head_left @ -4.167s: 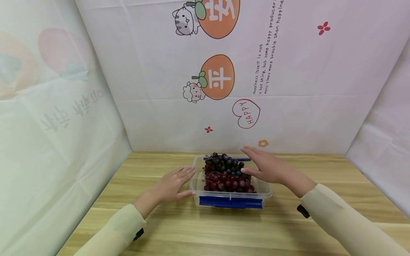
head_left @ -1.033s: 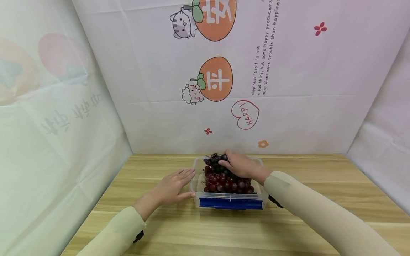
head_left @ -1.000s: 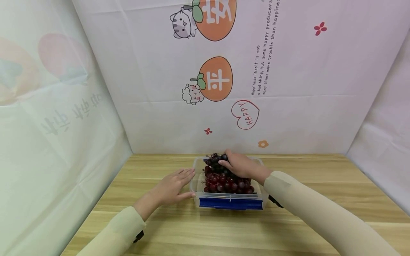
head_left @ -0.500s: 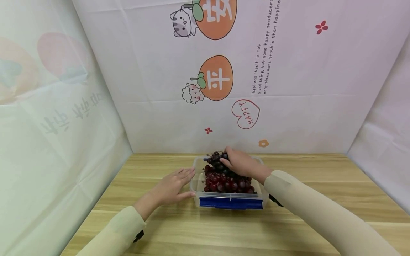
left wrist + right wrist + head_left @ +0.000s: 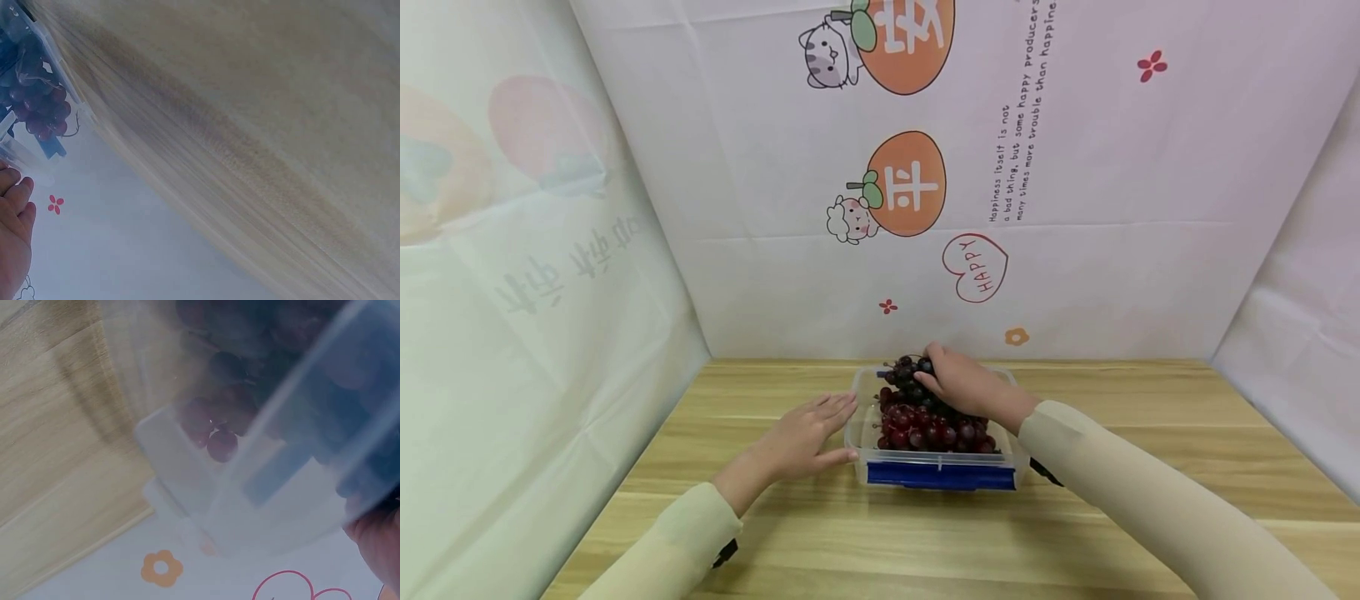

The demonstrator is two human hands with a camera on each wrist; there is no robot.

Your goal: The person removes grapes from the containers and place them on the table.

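A clear plastic box [image 5: 850, 440] with blue clips holds a bunch of red grapes [image 5: 928, 429] at the front and a bunch of black grapes [image 5: 904, 372] behind it. My right hand [image 5: 966, 385] reaches over the box and grips the black bunch, hiding much of it. Against the left side of the box lies my left hand [image 5: 801, 437], fingers straight and fingertips right at the rim. Through the hazy wall of the box [image 5: 187, 462], the right wrist view shows grapes [image 5: 222, 445] and part of the right hand [image 5: 378, 544]. Curled-looking fingertips of the left hand [image 5: 15, 212] appear beside the box in the left wrist view.
The box stands on a wood-grain table [image 5: 880, 542], near its back edge. A white printed cloth [image 5: 1075, 283] rises behind it, and more white cloth [image 5: 625, 317] hangs at the left and right sides.
My right hand has moved from above the box's right rim onto the black grapes and taken hold of them; over the last second it rises slightly with them. The left hand stays put.
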